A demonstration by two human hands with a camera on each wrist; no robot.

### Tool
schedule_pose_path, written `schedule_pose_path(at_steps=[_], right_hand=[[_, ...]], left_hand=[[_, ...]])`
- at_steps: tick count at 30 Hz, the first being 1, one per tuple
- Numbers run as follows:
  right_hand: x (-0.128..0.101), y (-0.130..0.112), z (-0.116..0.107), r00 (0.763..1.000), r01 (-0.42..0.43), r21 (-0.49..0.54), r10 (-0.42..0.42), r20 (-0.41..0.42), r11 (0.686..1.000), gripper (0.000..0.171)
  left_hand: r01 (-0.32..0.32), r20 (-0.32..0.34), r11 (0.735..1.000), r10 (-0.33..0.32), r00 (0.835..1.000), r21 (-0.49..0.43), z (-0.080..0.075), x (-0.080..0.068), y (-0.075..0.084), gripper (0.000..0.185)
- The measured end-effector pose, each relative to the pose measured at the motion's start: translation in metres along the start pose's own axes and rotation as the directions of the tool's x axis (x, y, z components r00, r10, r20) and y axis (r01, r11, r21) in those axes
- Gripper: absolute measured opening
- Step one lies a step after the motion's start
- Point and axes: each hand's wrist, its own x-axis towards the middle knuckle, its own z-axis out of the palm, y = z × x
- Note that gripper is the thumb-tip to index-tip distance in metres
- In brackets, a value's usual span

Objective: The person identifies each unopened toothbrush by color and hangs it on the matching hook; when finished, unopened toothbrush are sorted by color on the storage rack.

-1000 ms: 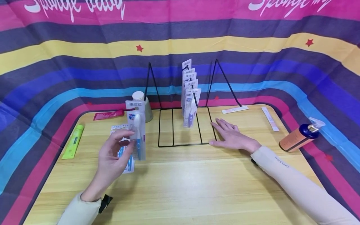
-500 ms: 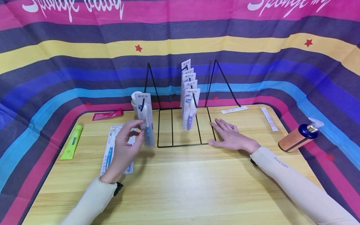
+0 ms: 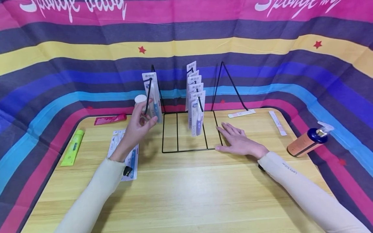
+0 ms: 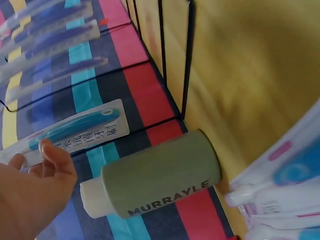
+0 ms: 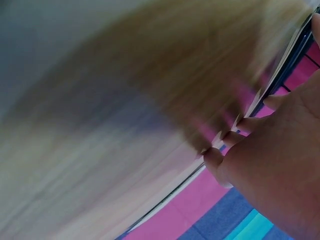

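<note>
Fingers [image 3: 145,117] around flat carded toothbrush pack [image 3: 152,96], thin wire rack [image 3: 189,132].

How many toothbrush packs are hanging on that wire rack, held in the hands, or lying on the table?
Packs hanging on the wire rack: 5
Pack held by the left hand: 1
Packs lying flat on the table: 2, as far as shows
Total: 8

A wooden table [image 3: 186,187] fills the lower frame. On it: a black wire rack [image 3: 189,132] at centre, a green tube [image 3: 73,147] at far left, a red tube [image 3: 109,119] at upper left, packaged toothbrushes [image 3: 123,152] left of centre, two white strips [image 3: 278,123] at upper right, and an orange pump bottle [image 3: 307,140] lying at the right edge.
</note>
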Motion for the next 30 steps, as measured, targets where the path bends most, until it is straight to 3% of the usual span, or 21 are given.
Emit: schedule_pose_path(at_steps=[8,15,19,23,26,30], right_hand=[[-0.001,0.000,0.001,1.000,-0.002,0.001,0.002,0.001,1.000,0.106],[-0.001,-0.002,0.000,1.000,-0.004,0.011,0.004,0.004,1.000,0.105],[0.000,-0.003,-0.001,1.000,0.000,0.011,0.000,-0.002,1.000,0.104],[-0.001,-0.004,-0.002,1.000,0.002,0.013,-0.002,-0.008,1.000,0.104],[-0.002,-0.005,-0.004,1.000,0.003,0.022,-0.003,-0.002,1.000,0.105],[-0.003,-0.005,-0.003,1.000,-0.010,0.028,0.010,0.008,1.000,0.106]], left_hand=[[0.042,-0.004,0.998,-0.043,0.999,-0.050,-0.002,0.031,-0.006,0.059],[0.051,-0.012,0.998,-0.052,0.999,-0.048,-0.008,0.036,-0.009,0.058],[0.044,-0.036,0.999,-0.045,0.998,-0.032,-0.015,0.026,-0.005,0.057],[0.038,-0.083,0.998,-0.042,0.996,-0.049,-0.025,0.006,0.000,0.055],[0.070,-0.116,0.995,-0.078,0.990,-0.072,-0.034,-0.014,0.005,0.052],[0.160,-0.149,0.987,-0.163,0.975,-0.033,-0.046,-0.042,0.010,0.052]])
